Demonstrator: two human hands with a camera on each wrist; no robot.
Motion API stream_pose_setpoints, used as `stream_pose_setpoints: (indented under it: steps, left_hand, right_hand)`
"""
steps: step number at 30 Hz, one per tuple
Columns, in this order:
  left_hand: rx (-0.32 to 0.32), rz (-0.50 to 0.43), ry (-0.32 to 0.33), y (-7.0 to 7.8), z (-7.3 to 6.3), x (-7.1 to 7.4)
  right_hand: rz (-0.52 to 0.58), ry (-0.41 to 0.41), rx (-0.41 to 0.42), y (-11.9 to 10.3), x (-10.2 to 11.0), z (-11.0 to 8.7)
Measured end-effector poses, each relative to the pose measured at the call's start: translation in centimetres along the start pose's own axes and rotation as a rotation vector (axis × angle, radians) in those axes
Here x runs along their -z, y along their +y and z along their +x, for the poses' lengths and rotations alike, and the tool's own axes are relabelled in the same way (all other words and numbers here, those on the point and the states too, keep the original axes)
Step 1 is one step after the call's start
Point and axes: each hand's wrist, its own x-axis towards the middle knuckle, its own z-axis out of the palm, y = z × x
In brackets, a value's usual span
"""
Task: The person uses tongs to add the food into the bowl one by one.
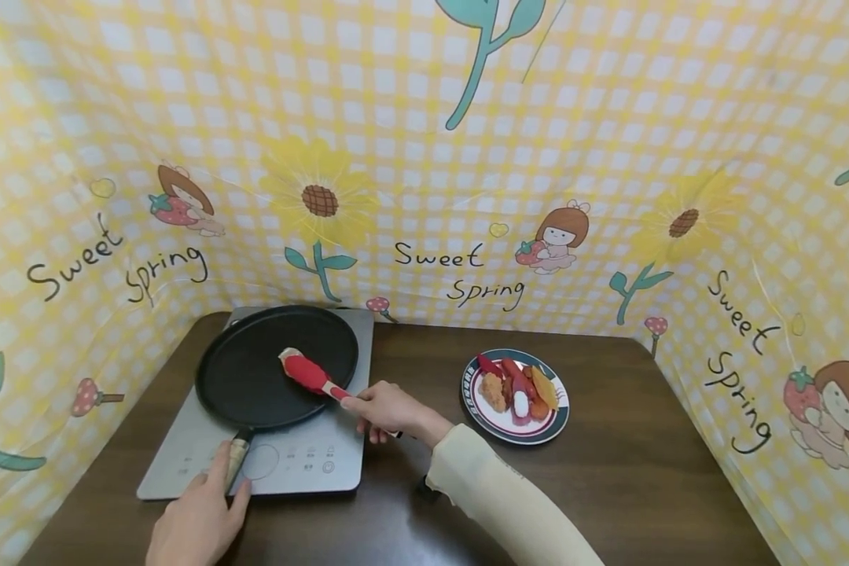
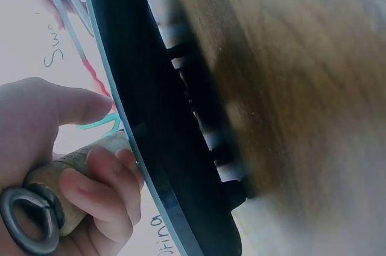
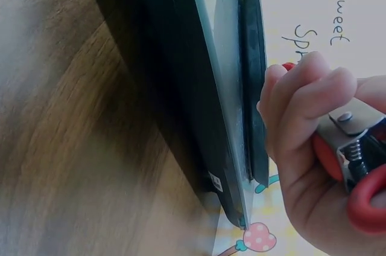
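A round black flat pan (image 1: 255, 393) sits on a silver induction cooktop (image 1: 177, 464). My left hand (image 1: 196, 515) grips the pan's wooden handle (image 2: 75, 162), fingers curled round it; a metal ring (image 2: 29, 220) hangs at the handle's end. My right hand (image 1: 389, 410) holds red kitchen tongs (image 1: 306, 373) by their metal and red grip, where a spring (image 3: 354, 148) shows in the right wrist view. The head of the tongs is over the middle of the pan. At their tip shows a small pale beige piece (image 1: 288, 354), its kind unclear.
To the right on the dark wooden table (image 1: 608, 472) stands a plate (image 1: 483, 420) with a dark patterned rim, bearing several pieces of food. A yellow checked cloth (image 1: 424, 196) with printed flowers and figures encloses the back and sides. Touch controls (image 1: 310, 456) line the cooktop's front.
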Motion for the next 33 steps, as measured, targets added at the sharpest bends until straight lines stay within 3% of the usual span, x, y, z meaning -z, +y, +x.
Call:
stream_pose_setpoints:
  steps: [11,19,33]
  left_hand:
    - [-0.016,-0.007,0.039,0.1,-0.1,-0.2]
    - [0.02,0.011,0.022,0.0,0.1,-0.2]
    - [0.022,0.004,0.019,-0.2,-0.1,-0.4]
  right_hand:
    - [-0.069,0.015,-0.03,-1.0,-0.8,1.6]
    - [-0.107,0.014,-0.035,-1.9,-1.1,2.6]
    - [-0.13,0.01,-0.052,-3.1,-1.2,2.5]
